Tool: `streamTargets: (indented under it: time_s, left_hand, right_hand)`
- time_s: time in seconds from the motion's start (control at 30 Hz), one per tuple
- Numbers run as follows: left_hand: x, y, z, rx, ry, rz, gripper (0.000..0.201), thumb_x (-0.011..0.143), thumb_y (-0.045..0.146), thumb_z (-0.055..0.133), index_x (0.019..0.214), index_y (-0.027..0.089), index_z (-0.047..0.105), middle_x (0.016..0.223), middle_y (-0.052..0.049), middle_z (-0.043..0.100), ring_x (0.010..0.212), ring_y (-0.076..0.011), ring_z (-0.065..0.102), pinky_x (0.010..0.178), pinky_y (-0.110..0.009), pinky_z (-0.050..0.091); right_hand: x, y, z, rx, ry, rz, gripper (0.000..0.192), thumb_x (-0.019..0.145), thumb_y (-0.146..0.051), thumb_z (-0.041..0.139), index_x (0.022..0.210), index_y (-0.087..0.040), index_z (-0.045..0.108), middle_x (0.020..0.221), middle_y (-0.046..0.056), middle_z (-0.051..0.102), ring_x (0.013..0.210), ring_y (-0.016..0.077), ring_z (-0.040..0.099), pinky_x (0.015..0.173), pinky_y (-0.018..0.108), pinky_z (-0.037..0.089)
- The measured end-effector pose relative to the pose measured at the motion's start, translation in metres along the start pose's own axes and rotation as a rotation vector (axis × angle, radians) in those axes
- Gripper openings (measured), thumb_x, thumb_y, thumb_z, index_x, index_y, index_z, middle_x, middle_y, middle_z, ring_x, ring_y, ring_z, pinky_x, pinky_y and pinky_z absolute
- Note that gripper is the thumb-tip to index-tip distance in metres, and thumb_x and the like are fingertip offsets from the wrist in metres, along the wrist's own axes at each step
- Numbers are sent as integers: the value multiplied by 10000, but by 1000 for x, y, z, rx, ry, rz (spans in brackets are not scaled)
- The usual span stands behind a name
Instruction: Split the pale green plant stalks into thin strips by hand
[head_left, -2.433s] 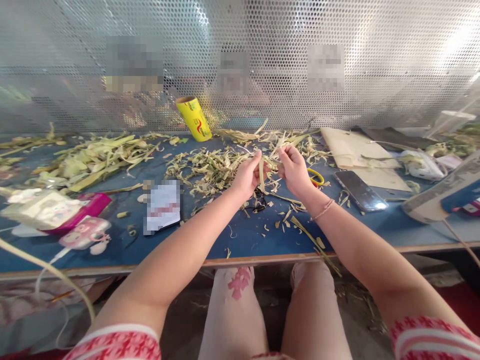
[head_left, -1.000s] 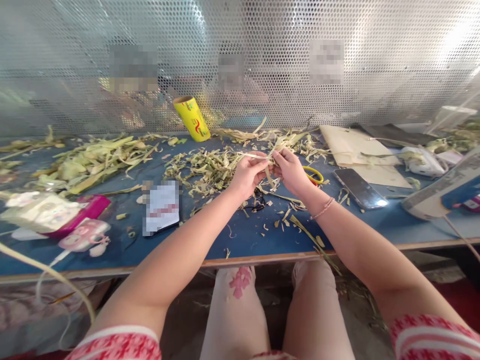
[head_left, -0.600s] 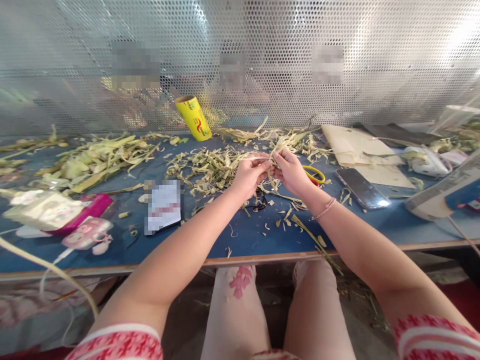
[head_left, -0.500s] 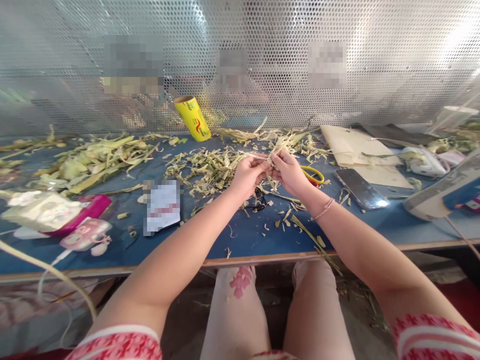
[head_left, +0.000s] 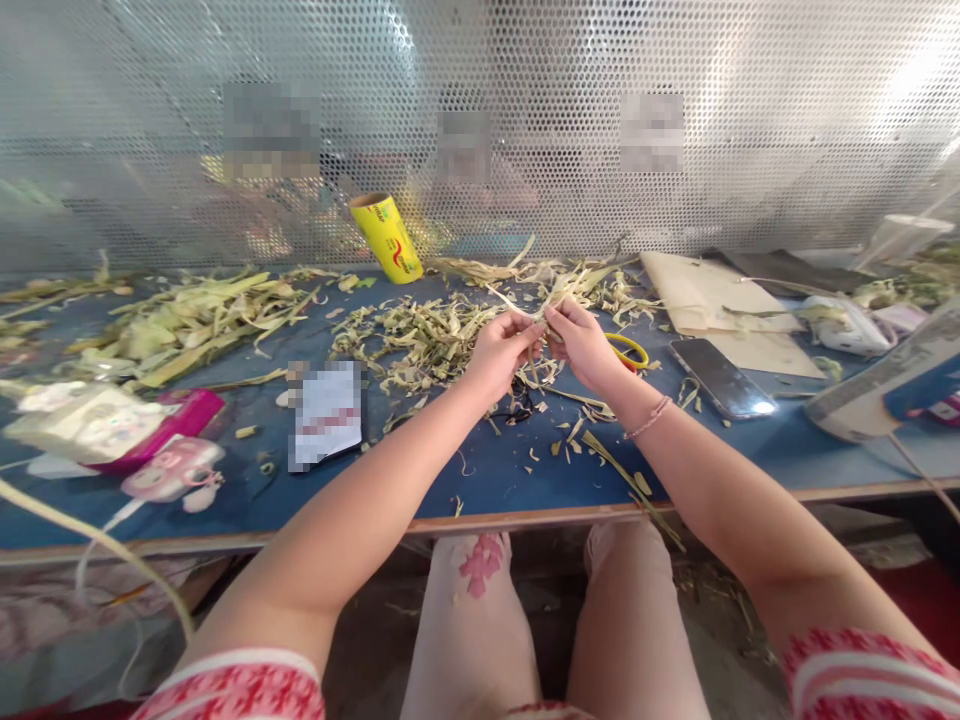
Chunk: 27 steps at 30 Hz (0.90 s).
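My left hand (head_left: 501, 350) and my right hand (head_left: 581, 345) meet over the middle of the blue table. Fingers of both are pinched closed on a pale, dried plant strip (head_left: 504, 301), whose thin end sticks out up and to the left. The part between my fingertips is mostly hidden. Below and left of my hands spreads a heap of short, dry greenish-yellow leaf scraps (head_left: 420, 340). Yellow-handled scissors, or a yellow loop (head_left: 631, 350), lie just behind my right wrist; which one I cannot tell.
A yellow cardboard tube (head_left: 388, 240) leans against the perforated metal panel (head_left: 555, 120). Longer leaf strips (head_left: 195, 320) lie at the left. A phone (head_left: 721, 378) and brown paper sheets (head_left: 712, 295) are at the right. A pink case (head_left: 172, 470) and a tissue pack (head_left: 97, 425) sit front left.
The strip's thin end now stands out higher and farther left from my left fingers. Both hands stay close together in nearly the same place.
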<state>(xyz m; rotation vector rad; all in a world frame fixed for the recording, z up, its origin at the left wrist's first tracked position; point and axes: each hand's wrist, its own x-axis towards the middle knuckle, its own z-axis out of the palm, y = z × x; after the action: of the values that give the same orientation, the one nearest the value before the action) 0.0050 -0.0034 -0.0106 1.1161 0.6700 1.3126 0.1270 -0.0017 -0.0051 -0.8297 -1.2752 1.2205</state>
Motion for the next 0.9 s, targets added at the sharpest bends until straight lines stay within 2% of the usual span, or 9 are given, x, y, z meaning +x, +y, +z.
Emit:
streamTargets:
  time_s: [0.13,0.23,0.4,0.7,0.9]
  left_hand:
    - [-1,3,1,-18,14,-10,197,740,181,685,662,150,507,550,54,506,422,-8,354,405,-157,229]
    - [0,5,1,-23,43,-52,254,802,268,635,652,159,462,553,41,511,404,-5,300,400,-159,185]
    - [1,3,1,40,87,-53,276,841,339,602,682,172,450,527,46,486,393,-11,281,402,-168,174]
    - [1,-3,-2,125,136,83,315,842,455,596,715,200,461,520,53,403,429,-47,330,425,-224,202]
    - [0,-6,-4,238,37,121,287,857,476,558,752,212,519,489,52,426,408,-57,329,431,-240,220]
  right_hand:
    - [2,3,-2,-110,1,-114,257,860,-363,587,734,-214,419,511,-103,303,405,31,253,410,214,188]
    - [2,3,-1,-124,-8,-129,275,846,-394,598,735,-217,420,511,-103,288,415,35,236,414,221,187]
    - [1,2,-1,-102,-9,-129,335,820,-454,619,725,-227,391,495,-109,263,415,42,198,412,231,165]
    - [-3,-1,1,-111,6,-134,319,828,-436,617,716,-227,404,520,-92,276,434,45,199,413,233,176]
    - [0,2,-2,-154,90,-168,321,807,-435,643,708,-224,422,549,-73,289,479,59,230,430,233,185]
